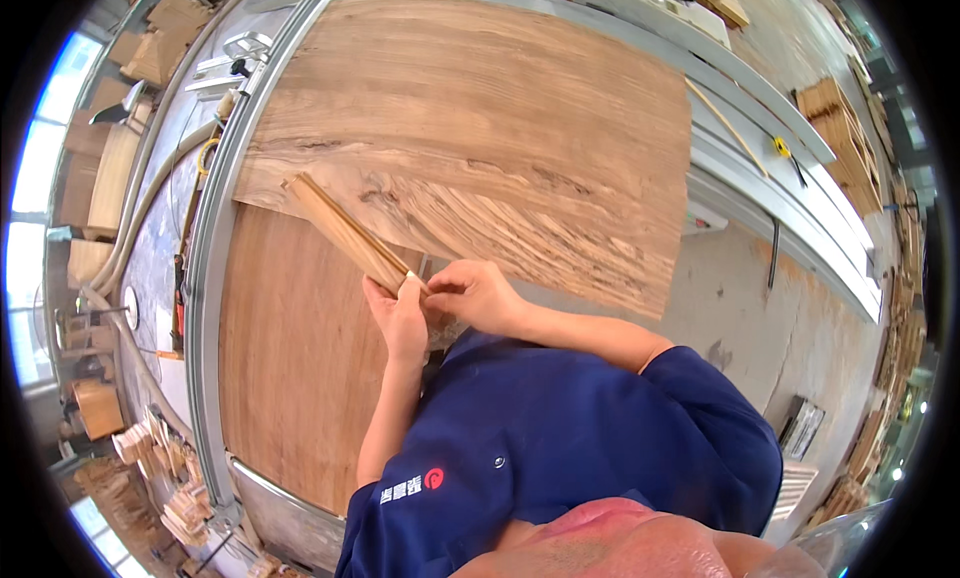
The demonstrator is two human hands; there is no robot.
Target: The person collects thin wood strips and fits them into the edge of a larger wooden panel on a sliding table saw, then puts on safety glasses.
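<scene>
My left hand (402, 318) is closed around the near end of a narrow wooden strip (338, 226), which has a long groove or step down its length. The strip slants away to the far left, over the edge of a large wood-grain panel (480, 108). Close beside that end is my right hand (478, 294), its thumb and fingers pinched together. Something small and pale shows at the strip's end between the hands; whether the right fingers grip it or the strip is hidden. The panel lies flat on the machine table, its grain dark and wavy along the near side.
A second brown panel (285, 348) lies at the left. Metal rails (207, 308) run along the left, and a wide aluminium rail (790, 198) crosses the right. A yellow tape measure (781, 146) and a thin stick (728, 128) rest there. Wood offcuts (165, 468) are heaped lower left.
</scene>
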